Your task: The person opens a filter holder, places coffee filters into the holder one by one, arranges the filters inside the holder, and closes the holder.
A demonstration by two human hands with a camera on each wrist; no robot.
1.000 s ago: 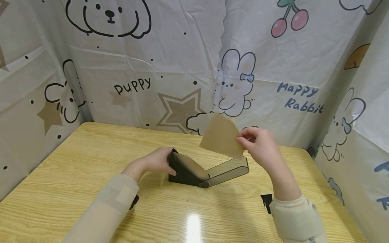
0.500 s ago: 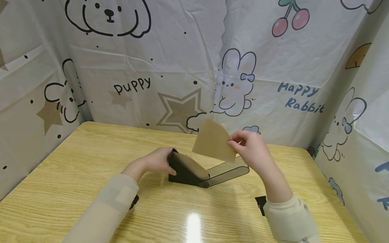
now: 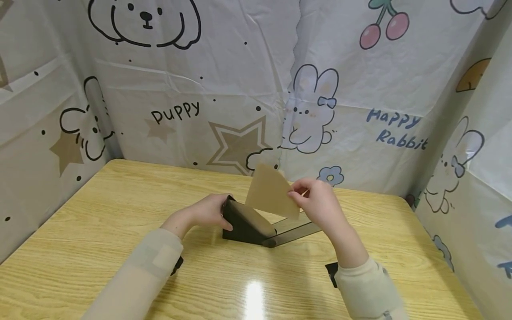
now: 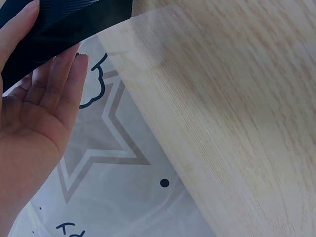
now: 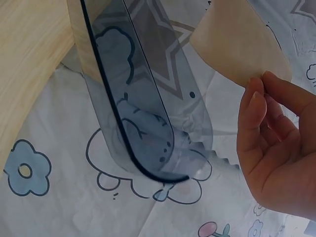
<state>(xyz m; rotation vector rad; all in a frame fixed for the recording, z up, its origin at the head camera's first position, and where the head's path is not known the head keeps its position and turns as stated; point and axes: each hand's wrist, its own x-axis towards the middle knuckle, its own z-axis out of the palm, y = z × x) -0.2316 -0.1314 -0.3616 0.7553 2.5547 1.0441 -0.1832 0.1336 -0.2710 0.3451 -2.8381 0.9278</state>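
Observation:
My left hand (image 3: 205, 213) grips the back end of a black filter box (image 3: 242, 227) that stands on the table, thumb on its near side. Brown paper filters (image 3: 253, 215) fill the box's sloped mouth. Its clear tinted lid (image 3: 294, 233) is swung open toward the right. Between thumb and forefinger, my right hand (image 3: 318, 203) pinches a fan-shaped brown coffee filter (image 3: 269, 192) by its right edge, held up over the box mouth and lid. In the right wrist view the same coffee filter (image 5: 242, 44) hangs beside the transparent lid (image 5: 148, 113).
The wood-grain table (image 3: 120, 195) carries everything. A small black object (image 3: 332, 273) lies by the right sleeve, and another dark piece (image 3: 177, 266) shows beside the left forearm. A printed cloth (image 3: 236, 89) with cartoon animals hangs around the back and sides.
My right hand has carried the coffee filter left and slightly down, closer to the box mouth. My left hand and the box stay where they were.

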